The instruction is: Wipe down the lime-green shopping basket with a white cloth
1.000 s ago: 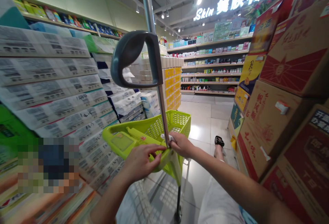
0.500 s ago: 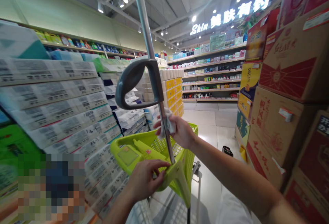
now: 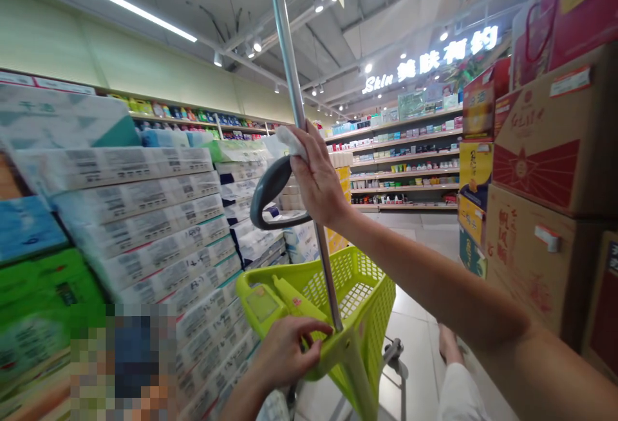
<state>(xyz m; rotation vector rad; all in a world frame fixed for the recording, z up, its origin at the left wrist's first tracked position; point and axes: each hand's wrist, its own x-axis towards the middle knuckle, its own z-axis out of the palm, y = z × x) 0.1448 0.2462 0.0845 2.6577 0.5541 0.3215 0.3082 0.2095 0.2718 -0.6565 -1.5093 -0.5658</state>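
A lime-green shopping cart (image 3: 374, 302) stands before me, with a metal pole (image 3: 286, 35) rising from its near rim. My left hand (image 3: 288, 351) is closed over that rim beside the foot of the pole, thumb below and fingers on top. A grey loop handle (image 3: 263, 197) is fixed on the pole. At the top of this handle, my right hand (image 3: 319, 179) presses a crumpled white tissue (image 3: 290, 143) against the handle and pole. My right fingers partly hide the pole there.
Stacked packs of paper tissue (image 3: 159, 208) rise close on the left. Cardboard cartons (image 3: 535, 150) tower on the right. Between them runs a tiled floor (image 3: 410, 318), and shelves (image 3: 405, 170) of small goods line the back. A foot (image 3: 448, 344) shows at lower right.
My right hand has slid up the pole with the tissue, from below the grey handle to its top. My left hand keeps its place on the cart rim. The view has shifted slightly.
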